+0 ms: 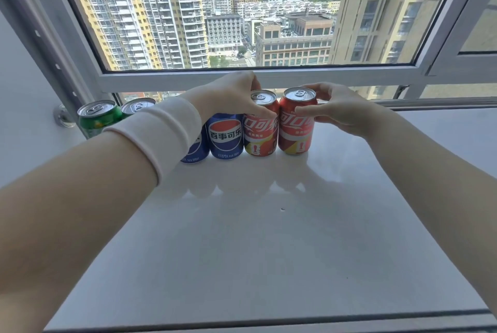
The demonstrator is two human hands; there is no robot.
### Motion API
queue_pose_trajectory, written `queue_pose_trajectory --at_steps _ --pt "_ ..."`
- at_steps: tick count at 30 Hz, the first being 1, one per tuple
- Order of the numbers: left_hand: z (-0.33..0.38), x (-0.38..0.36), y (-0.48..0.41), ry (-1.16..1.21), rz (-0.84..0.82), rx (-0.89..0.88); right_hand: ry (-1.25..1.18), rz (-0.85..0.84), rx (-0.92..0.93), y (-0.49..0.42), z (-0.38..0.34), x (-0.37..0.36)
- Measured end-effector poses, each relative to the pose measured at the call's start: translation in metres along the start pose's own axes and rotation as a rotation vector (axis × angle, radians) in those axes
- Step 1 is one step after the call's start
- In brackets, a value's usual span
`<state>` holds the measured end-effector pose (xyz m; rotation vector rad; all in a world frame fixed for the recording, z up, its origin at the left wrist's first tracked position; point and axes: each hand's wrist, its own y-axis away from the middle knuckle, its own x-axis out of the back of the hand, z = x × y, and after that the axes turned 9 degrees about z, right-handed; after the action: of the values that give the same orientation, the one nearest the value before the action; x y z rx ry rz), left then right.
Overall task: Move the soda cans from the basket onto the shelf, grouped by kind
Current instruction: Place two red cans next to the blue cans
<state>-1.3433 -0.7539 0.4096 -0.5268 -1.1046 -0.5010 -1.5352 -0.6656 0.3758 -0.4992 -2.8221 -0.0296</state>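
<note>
My left hand (231,96) is curled over the left red can (261,139), thumb across its front and fingers behind the rim. My right hand (336,111) clasps the right red can (294,139) the same way from the other side. Both cans stand upright on the shelf (269,225), side by side at the right end of a row. To their left are two blue cans (226,136), then two green cans (98,117) by the wall. The basket is out of view, so I cannot tell whether more cans wait there. I think the main risk is on my left. That red can touches or nearly touches the nearer blue can, and my wristband (161,133) and forearm lie across the front of the other blue one. If I nudge the red can leftward or pull my arm back carelessly, I could knock a blue can and topple the row. I hold both cans high, near the rims, so a sideways shove could tip them instead of sliding them. The shelf looks smooth and glossy, so a fallen can would likely roll towards the front edge. Letting go unevenly could also leave the reds apart or skewed.
</note>
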Motion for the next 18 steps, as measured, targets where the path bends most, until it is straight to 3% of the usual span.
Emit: queue_pose_trajectory --at_steps 9,18 --pt "0.003 0.004 0.001 -0.032 -0.076 -0.003 0.089 -0.018 0.027 0.002 0.003 0.001" --pt "0.004 0.012 0.003 -0.042 -0.042 -0.047 0.143 0.04 0.036 0.0 -0.003 0.0"
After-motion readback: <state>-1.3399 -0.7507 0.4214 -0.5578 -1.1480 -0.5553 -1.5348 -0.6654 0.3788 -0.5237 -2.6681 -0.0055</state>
